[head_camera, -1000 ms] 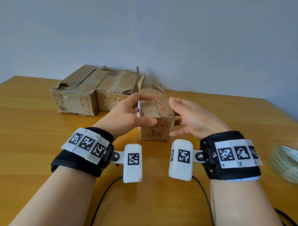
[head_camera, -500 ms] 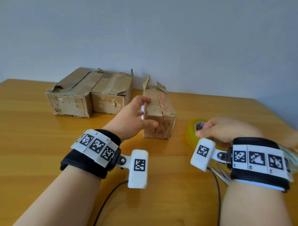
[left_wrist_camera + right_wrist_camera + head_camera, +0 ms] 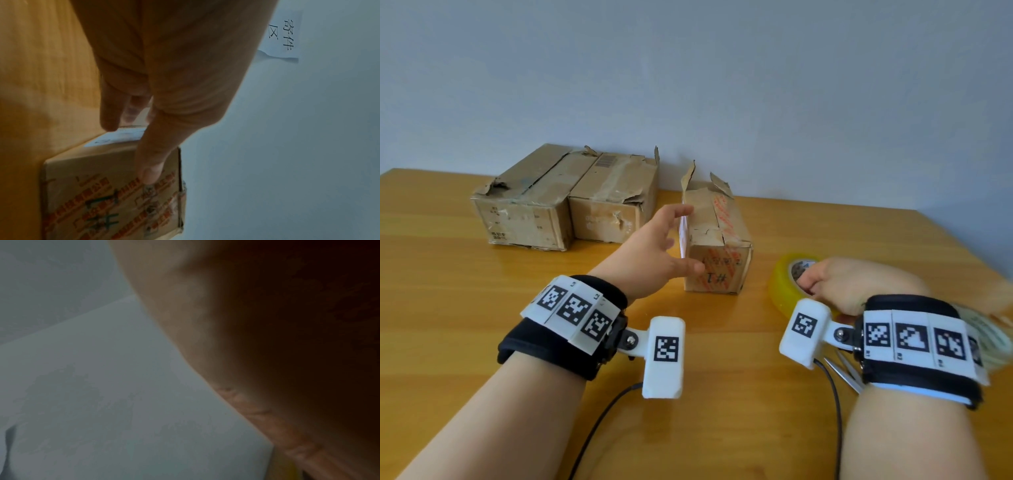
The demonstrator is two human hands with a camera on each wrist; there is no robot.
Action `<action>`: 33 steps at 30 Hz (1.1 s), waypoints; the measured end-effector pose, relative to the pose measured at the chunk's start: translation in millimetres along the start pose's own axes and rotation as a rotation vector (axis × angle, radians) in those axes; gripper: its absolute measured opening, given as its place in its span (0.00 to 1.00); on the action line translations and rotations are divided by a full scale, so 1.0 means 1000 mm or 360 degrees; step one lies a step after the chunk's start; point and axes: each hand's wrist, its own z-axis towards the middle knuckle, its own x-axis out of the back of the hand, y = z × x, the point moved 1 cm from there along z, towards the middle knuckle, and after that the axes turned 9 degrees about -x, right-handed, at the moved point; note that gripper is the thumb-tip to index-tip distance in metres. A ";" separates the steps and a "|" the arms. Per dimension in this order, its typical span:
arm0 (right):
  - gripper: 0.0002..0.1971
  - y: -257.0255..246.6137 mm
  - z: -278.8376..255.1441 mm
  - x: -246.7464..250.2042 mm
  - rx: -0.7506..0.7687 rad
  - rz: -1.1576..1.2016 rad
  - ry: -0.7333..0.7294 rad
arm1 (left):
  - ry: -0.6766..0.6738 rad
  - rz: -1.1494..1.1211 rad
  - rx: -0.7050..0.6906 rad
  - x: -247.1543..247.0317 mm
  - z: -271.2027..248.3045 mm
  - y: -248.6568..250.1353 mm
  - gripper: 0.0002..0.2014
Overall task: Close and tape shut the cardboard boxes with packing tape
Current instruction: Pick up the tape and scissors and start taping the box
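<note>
A small cardboard box (image 3: 717,236) marked "#1" stands mid-table, its top flaps folded down and torn flap ends sticking up at its far end. My left hand (image 3: 673,241) lies against its left side with fairly straight fingers. In the left wrist view the thumb (image 3: 150,170) rests on the box's printed front face (image 3: 113,203). My right hand (image 3: 839,284) grips a yellow packing tape roll (image 3: 782,277) lying flat to the right of the box, fingers curled into its core. The right wrist view is mostly dark palm (image 3: 267,353).
Two larger worn cardboard boxes (image 3: 527,202) (image 3: 616,202) stand side by side at the back left by the wall. Scissors (image 3: 842,371) lie under my right wrist. A second, blurred tape roll (image 3: 993,339) sits at the right edge. Cables trail toward me.
My right hand left the small box, swung right and took hold of the yellow tape roll. The left hand stayed against the box's left side.
</note>
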 end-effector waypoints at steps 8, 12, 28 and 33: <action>0.13 0.001 -0.023 0.032 0.0101 0.0417 0.0592 | 0.0250 -0.0266 -0.0388 0.016 -0.003 0.026 0.29; 0.12 -0.009 -0.054 0.044 0.0359 0.0770 0.0944 | 0.0240 -0.0333 -0.0513 0.021 -0.006 0.040 0.21; 0.18 -0.064 -0.105 0.031 0.1082 0.0446 0.1109 | 0.0217 -0.0225 -0.0885 0.031 -0.019 0.070 0.18; 0.17 -0.064 -0.101 0.030 0.1133 0.0415 0.1117 | 0.0385 -0.0253 -0.0902 0.030 -0.020 0.075 0.06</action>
